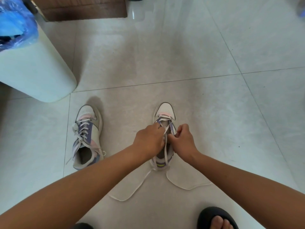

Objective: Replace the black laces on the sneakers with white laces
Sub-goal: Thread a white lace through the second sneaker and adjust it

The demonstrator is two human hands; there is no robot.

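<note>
Two white, purple and pink sneakers stand on the tiled floor, toes pointing away. The left sneaker (87,138) is laced with a white lace along its whole front. The right sneaker (165,128) has a white lace (166,129) threaded only through its eyelets near the toe. My left hand (149,139) grips the lace at the sneaker's left side. My right hand (183,139) pinches the lace at the right eyelets. Both long lace ends (137,185) trail over the heel onto the floor toward me. No black lace is in view.
A white bin (38,70) with a blue bag (14,22) stands at the left. A brown cabinet base (85,9) sits at the top. My foot in a black slipper (217,219) is at the bottom right; another dark slipper edge (82,226) shows at the bottom.
</note>
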